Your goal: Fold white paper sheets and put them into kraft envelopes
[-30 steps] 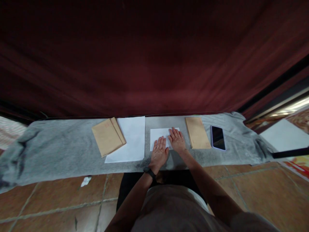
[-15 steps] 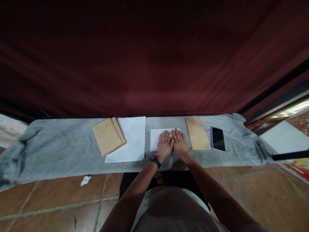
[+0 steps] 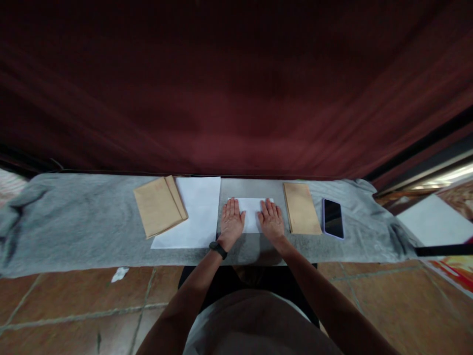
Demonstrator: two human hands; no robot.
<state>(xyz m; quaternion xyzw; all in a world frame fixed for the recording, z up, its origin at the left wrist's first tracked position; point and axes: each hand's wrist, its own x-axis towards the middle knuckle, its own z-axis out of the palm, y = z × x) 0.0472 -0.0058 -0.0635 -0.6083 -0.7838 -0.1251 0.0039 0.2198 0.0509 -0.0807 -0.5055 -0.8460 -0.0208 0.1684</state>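
Note:
A small white sheet of paper (image 3: 251, 217), which looks folded, lies in front of me on the grey cloth (image 3: 92, 222). My left hand (image 3: 232, 222) rests flat on its left end, fingers stretched out. On the right end lies my right hand (image 3: 271, 221), also flat with its fingers spread. Between the hands the middle of the paper shows; its ends are hidden under them. Larger white sheets (image 3: 201, 212) lie to the left of my left hand. Brown envelopes (image 3: 158, 207) partly cover those sheets. Right of my right hand is another brown envelope or stack (image 3: 303, 209).
A phone (image 3: 333, 218) in a purple case lies right of the envelopes. Behind the cloth-covered surface rises a dark red curtain or panel (image 3: 236, 108). A white scrap (image 3: 119, 274) is on the tiled floor (image 3: 74, 296). A white board-like thing (image 3: 436, 219) stands at far right.
My left hand has slid left along the small paper, away from my right hand, so the paper's middle now shows. My right hand has barely moved. The view has shifted slightly.

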